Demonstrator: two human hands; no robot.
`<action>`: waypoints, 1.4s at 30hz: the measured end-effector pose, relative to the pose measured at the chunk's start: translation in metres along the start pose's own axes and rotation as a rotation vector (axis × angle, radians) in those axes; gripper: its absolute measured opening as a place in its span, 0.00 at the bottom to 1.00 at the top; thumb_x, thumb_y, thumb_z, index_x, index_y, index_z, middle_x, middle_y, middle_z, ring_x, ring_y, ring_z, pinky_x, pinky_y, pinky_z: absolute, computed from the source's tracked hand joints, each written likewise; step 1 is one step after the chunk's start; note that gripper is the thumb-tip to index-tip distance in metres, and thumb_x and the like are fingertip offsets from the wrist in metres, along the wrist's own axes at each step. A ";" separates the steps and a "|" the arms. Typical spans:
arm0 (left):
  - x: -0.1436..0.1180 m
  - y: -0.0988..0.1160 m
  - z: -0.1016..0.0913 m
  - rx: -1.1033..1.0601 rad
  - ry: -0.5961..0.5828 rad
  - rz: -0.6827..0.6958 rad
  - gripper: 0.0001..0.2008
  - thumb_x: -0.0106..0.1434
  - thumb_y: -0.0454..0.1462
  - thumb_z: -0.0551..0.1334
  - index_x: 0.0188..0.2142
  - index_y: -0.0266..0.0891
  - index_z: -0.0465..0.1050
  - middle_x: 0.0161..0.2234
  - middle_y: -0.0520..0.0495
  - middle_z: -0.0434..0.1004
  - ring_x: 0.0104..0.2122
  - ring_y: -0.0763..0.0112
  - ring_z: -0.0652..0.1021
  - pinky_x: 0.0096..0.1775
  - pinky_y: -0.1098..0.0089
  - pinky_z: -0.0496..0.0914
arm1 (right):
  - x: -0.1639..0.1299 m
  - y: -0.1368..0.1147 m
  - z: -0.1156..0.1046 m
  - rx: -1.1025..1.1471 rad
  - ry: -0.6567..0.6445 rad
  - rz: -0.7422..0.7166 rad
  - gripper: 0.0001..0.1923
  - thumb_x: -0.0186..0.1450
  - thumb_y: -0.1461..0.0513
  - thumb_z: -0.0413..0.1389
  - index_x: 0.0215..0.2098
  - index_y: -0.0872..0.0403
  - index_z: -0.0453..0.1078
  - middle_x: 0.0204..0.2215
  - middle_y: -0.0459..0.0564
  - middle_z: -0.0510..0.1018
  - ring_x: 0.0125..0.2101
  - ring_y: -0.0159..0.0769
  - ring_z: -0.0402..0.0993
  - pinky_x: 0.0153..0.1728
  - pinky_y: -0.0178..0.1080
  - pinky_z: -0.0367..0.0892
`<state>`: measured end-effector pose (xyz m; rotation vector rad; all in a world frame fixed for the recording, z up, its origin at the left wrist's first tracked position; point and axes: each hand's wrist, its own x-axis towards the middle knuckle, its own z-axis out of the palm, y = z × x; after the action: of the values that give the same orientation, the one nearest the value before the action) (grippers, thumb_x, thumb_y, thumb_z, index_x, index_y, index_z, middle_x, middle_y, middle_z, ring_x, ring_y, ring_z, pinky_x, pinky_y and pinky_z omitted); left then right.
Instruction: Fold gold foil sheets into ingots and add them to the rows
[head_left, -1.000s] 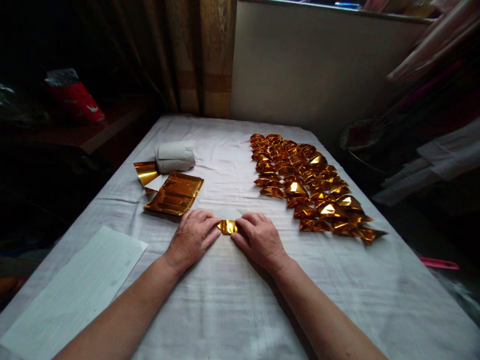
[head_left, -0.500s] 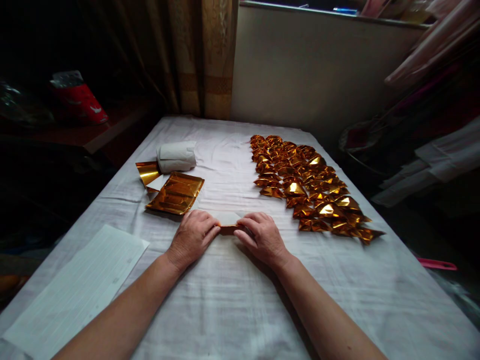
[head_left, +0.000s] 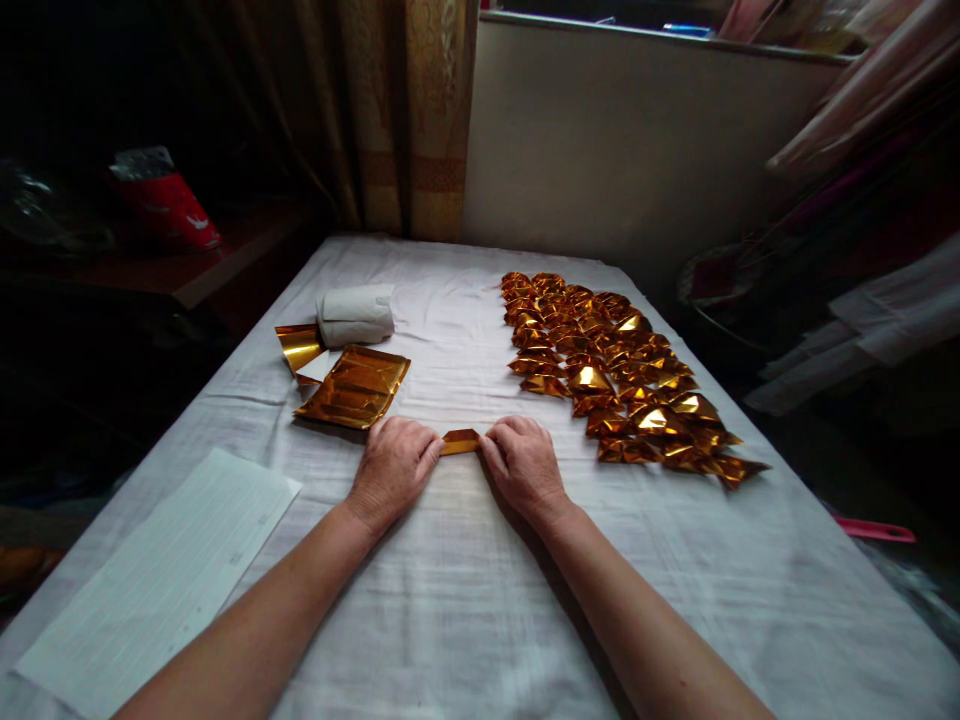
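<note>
While both of my hands rest on the white tablecloth [head_left: 465,600], they pinch a small folded strip of gold foil paper [head_left: 460,441] between them: my left hand [head_left: 393,468] grips its left end with curled fingers, and my right hand [head_left: 523,465] grips its right end. Near my left hand lies a stack of flat gold sheets [head_left: 354,386], with a roll of white paper [head_left: 355,315] behind it. Rows of folded gold pieces [head_left: 615,365] spread out near my right hand. A lined white sheet [head_left: 161,575] lies beside my left forearm.
</note>
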<state>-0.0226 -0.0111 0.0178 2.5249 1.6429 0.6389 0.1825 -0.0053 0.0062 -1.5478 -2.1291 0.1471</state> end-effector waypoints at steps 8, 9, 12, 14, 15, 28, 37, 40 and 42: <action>0.002 0.002 0.003 0.004 0.027 -0.070 0.04 0.67 0.38 0.61 0.39 0.41 0.73 0.34 0.49 0.79 0.38 0.61 0.74 0.44 0.61 0.63 | 0.003 -0.005 0.001 -0.062 0.019 0.049 0.09 0.68 0.58 0.56 0.31 0.52 0.71 0.33 0.48 0.76 0.37 0.39 0.67 0.38 0.40 0.55; 0.002 0.002 0.004 0.009 0.032 -0.072 0.04 0.67 0.38 0.61 0.40 0.41 0.73 0.34 0.49 0.79 0.38 0.61 0.74 0.44 0.61 0.63 | 0.003 -0.005 0.001 -0.061 0.020 0.054 0.09 0.68 0.57 0.56 0.31 0.52 0.71 0.33 0.48 0.75 0.36 0.39 0.67 0.38 0.40 0.55; 0.002 0.002 0.006 0.016 0.048 -0.068 0.04 0.67 0.38 0.61 0.41 0.41 0.72 0.35 0.48 0.79 0.38 0.61 0.74 0.44 0.61 0.63 | 0.003 -0.005 0.001 -0.050 0.021 0.062 0.08 0.68 0.57 0.56 0.33 0.51 0.71 0.34 0.48 0.75 0.37 0.39 0.67 0.38 0.40 0.55; 0.002 0.002 0.007 0.018 0.059 -0.065 0.04 0.67 0.37 0.60 0.41 0.41 0.72 0.35 0.48 0.78 0.39 0.61 0.74 0.44 0.61 0.64 | 0.003 -0.005 0.001 -0.039 0.013 0.067 0.07 0.68 0.58 0.55 0.34 0.51 0.71 0.34 0.48 0.75 0.37 0.39 0.67 0.39 0.40 0.55; 0.001 0.002 0.007 0.021 0.062 -0.064 0.05 0.67 0.37 0.60 0.41 0.41 0.72 0.36 0.47 0.78 0.39 0.61 0.74 0.44 0.61 0.64 | 0.003 -0.005 0.001 -0.036 0.005 0.070 0.07 0.69 0.58 0.55 0.34 0.51 0.71 0.34 0.48 0.75 0.38 0.40 0.68 0.39 0.40 0.55; 0.001 0.002 0.005 0.055 0.018 -0.017 0.11 0.68 0.39 0.59 0.46 0.48 0.78 0.36 0.47 0.75 0.38 0.61 0.71 0.42 0.61 0.63 | -0.003 -0.014 -0.003 -0.061 -0.158 -0.213 0.22 0.72 0.58 0.48 0.62 0.54 0.65 0.62 0.54 0.68 0.63 0.45 0.58 0.61 0.49 0.51; 0.001 0.001 0.004 0.069 -0.010 -0.014 0.11 0.68 0.38 0.59 0.47 0.49 0.78 0.38 0.48 0.76 0.39 0.61 0.71 0.42 0.62 0.64 | -0.010 -0.016 -0.009 -0.123 -0.381 -0.172 0.32 0.72 0.49 0.47 0.69 0.57 0.53 0.68 0.56 0.53 0.68 0.46 0.48 0.66 0.56 0.43; -0.002 0.000 0.002 0.067 -0.009 -0.005 0.12 0.68 0.38 0.59 0.48 0.48 0.77 0.38 0.47 0.76 0.39 0.61 0.72 0.43 0.61 0.65 | -0.013 -0.010 -0.012 -0.156 -0.370 -0.115 0.32 0.72 0.50 0.47 0.68 0.56 0.54 0.68 0.56 0.53 0.68 0.47 0.48 0.66 0.57 0.44; -0.005 0.001 0.000 0.079 -0.008 0.004 0.12 0.68 0.36 0.59 0.49 0.48 0.77 0.40 0.46 0.77 0.40 0.61 0.73 0.44 0.60 0.66 | -0.014 -0.007 -0.013 -0.165 -0.373 -0.098 0.31 0.72 0.50 0.47 0.68 0.56 0.54 0.68 0.55 0.53 0.68 0.47 0.48 0.66 0.57 0.45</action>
<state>-0.0237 -0.0160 0.0159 2.5819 1.6941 0.5743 0.1858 -0.0234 0.0158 -1.6034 -2.5589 0.2483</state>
